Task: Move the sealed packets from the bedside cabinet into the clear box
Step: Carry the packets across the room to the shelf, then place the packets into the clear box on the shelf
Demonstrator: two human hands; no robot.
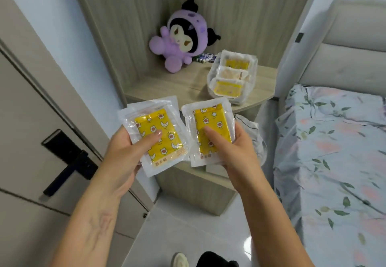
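Yellow foil with little flower and moon prints, sealed inside crinkly clear plastic with a white border; two flat handfuls of those packets held up in front of the bedside cabinet (pixel 188 87); left hand (pixel 123 151) gripping one packet stack (pixel 156 133), thumb pressed across the front, fingers hidden behind; right hand (pixel 231 151) holding a second packet stack (pixel 211 128) the same way, looks like more than one packet layered in each. Clear box (pixel 231 76) sitting on the pale wood-grain cabinet top toward its right edge, already holding several packets stood on edge in a row, so probably partway through. Best bet for the drop-in: tilt each stack upright and slot it edge-first alongside the ones already in there rather than laying it flat; slippery film, so keeping the thumb clamped until the packets touch down seems wise, one hand at a time. Can't tell how much room remains in the box. Fuzzy purple plush toy (pixel 179 36) slumped in the back corner, some small batteries (pixel 203 57) beside it; soft floral bedsheet (pixel 334 141) off to the right.
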